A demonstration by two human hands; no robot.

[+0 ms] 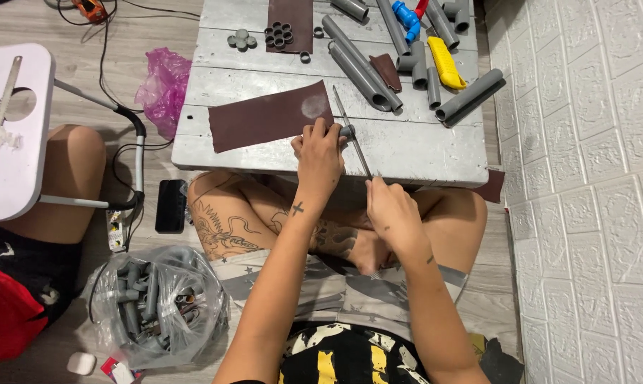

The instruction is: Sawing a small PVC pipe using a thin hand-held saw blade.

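Item: short grey pipe piece (347, 131), lying at the near edge of the low grey-painted table (406, 149), just right of the dark brown sandpaper sheet (268, 116). Left hand (319, 153) closed over the piece from the near side — fingers curled tight about it, only its right end showing past the knuckles. Right hand (391, 206) closed around the near end of a thin metal blade (352, 133), most likely a saw blade or file; the grip is narrow, thumb on top. Key relation: the blade's long axis runs from the right hand up and leftward, away from the body, and crosses the exposed end of the pipe piece just beside the left fingers; the pipe's own axis lies roughly left to right, so the two cross at a slant. The left hand is the nearer of the two to the piece — touching it — while the right reaches it only through the blade. Also on the table, well apart: longer grey pipes (360, 64), a yellow-handled tool (446, 62), a cluster of small grey rings (278, 34). On the floor at left: a clear bag of grey fittings (158, 306), a black phone (170, 205).
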